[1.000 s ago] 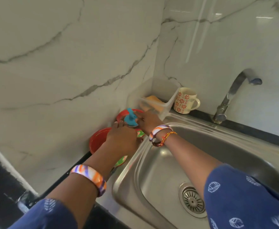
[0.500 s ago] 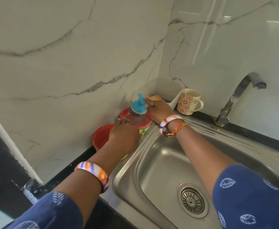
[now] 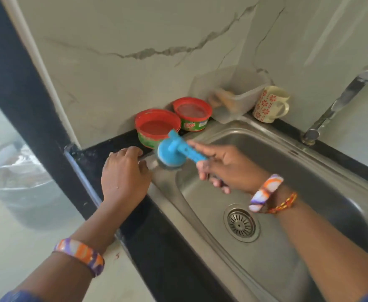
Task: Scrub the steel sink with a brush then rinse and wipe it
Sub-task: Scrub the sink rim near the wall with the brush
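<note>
Over the near-left rim of the steel sink point(image 3: 298, 171), the right hand point(image 3: 228, 168) is gripping the blue brush point(image 3: 174, 152), now lifted away from the red tubs point(image 3: 156, 127); the left hand point(image 3: 124, 171) is resting flat beside it. Scrubbing is likely beginning.

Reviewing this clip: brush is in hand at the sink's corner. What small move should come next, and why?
Probably press the brush down onto the sink rim at its near-left corner and start scrubbing. The right hand holds its blue handle, bristles over the rim; the left hand rests on the counter edge; the basin looks unscrubbed.
</note>
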### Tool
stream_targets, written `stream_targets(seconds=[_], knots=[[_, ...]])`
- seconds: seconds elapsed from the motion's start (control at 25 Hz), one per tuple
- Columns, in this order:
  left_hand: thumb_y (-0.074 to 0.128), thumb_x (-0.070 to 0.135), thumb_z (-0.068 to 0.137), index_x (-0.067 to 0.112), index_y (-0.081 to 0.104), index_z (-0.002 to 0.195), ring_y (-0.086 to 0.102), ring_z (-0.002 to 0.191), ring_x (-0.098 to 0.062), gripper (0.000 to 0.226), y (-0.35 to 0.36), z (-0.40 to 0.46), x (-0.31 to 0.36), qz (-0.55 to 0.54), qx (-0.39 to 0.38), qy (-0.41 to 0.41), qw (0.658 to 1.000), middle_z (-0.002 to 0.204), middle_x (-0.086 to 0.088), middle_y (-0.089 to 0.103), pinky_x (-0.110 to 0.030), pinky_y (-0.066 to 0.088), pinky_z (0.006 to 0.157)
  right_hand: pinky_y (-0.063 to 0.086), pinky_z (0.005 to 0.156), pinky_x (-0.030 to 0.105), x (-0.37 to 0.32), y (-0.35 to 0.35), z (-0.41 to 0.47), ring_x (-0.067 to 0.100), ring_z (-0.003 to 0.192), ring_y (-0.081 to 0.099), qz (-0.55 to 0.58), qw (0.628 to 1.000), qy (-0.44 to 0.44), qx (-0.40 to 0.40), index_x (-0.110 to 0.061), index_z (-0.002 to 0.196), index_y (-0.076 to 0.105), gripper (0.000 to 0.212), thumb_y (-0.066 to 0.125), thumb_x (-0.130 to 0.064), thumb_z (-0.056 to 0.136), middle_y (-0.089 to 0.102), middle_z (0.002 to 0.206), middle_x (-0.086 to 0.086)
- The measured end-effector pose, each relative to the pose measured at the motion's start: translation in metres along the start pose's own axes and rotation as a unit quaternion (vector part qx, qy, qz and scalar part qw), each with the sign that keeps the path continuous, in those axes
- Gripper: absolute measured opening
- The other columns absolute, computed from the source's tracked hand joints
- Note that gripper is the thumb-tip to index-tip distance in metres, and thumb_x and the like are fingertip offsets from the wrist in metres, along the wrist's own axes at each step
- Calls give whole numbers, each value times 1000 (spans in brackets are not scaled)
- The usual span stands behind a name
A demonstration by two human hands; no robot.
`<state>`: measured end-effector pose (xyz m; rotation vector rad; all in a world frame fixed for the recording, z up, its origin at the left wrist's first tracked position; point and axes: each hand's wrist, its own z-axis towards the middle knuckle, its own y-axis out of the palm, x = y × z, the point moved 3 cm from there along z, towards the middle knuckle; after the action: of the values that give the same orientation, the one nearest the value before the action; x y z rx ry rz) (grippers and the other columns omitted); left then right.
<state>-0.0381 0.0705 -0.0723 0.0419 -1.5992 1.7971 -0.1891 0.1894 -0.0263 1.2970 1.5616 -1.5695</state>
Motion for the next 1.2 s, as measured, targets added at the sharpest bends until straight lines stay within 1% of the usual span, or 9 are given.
stream_targets(seconds=[0.08, 0.16, 0.24, 0.28, 0.36, 0.56, 0.76, 1.0, 1.2], knots=[[49, 10, 87, 8, 61, 115, 52, 116, -33, 31, 8, -5, -5, 52, -14, -7, 999, 121, -12, 62, -41, 30, 109, 34, 37, 7, 18, 16, 5, 0, 41, 44, -136, 990, -25, -32, -34, 138, 35, 51, 46, -8, 96, 51, 65, -8], [45, 9, 89, 8, 57, 124, 47, 126, -29, 37, 16, -11, -7, 85, -31, 0, 996, 132, -11, 56, -39, 23, 115, 46, 62, 7, 35, 3, 24, -9, 66, 62, -234, 969, -65, 45, -24, 140, 41, 46, 47, -12, 96, 66, 81, -9], [43, 8, 91, 7, 54, 129, 45, 129, -27, 40, 21, -13, -8, 91, -23, -1, 996, 137, -9, 53, -38, 22, 116, 49, 91, 31, 44, -28, 44, 18, 109, 63, -282, 948, -28, 147, -22, 138, 45, 43, 48, -16, 95, 67, 117, 9], [43, 7, 91, 6, 54, 129, 47, 128, -28, 39, 20, -13, -6, 91, -13, -4, 996, 136, -9, 54, -38, 24, 116, 47, 94, 37, 49, -43, 49, 28, 116, 59, -300, 937, 9, 182, -24, 137, 46, 43, 46, -17, 95, 62, 125, 13], [44, 6, 92, 5, 54, 130, 48, 126, -30, 40, 20, -15, -3, 95, -8, -14, 995, 136, -10, 54, -37, 28, 113, 46, 94, 40, 53, -43, 52, 34, 117, 56, -314, 926, 30, 207, -23, 137, 47, 42, 43, -18, 95, 60, 127, 17], [44, 12, 92, 9, 57, 129, 48, 126, -29, 39, 19, -17, -2, 96, -32, -28, 994, 140, -5, 51, -39, 40, 103, 48, 92, 39, 30, 41, 23, 32, 115, 57, -269, 949, -123, 107, -23, 136, 49, 42, 48, -19, 94, 62, 125, 14], [38, 13, 97, 14, 49, 137, 39, 136, -24, 41, 20, -15, -2, 93, -30, -43, 994, 147, -1, 42, -39, 35, 109, 45, 94, 38, 55, -58, 40, 34, 119, 53, -303, 915, 107, 245, -26, 136, 49, 41, 45, -21, 95, 58, 129, 16], [38, 12, 96, 14, 49, 137, 39, 136, -24, 42, 17, -16, -1, 96, -29, -45, 994, 148, -1, 41, -37, 36, 107, 44, 100, 34, 42, 27, 30, 24, 118, 57, -154, 981, -82, 83, -17, 133, 52, 40, 54, -16, 92, 60, 128, 11], [37, 8, 96, 14, 43, 141, 35, 139, -21, 45, 20, -16, -1, 99, -25, -44, 994, 149, -3, 39, -35, 29, 113, 43, 87, 31, 64, -69, 48, 32, 119, 55, -257, 924, 106, 262, -22, 133, 53, 39, 46, -18, 94, 59, 129, 15]])
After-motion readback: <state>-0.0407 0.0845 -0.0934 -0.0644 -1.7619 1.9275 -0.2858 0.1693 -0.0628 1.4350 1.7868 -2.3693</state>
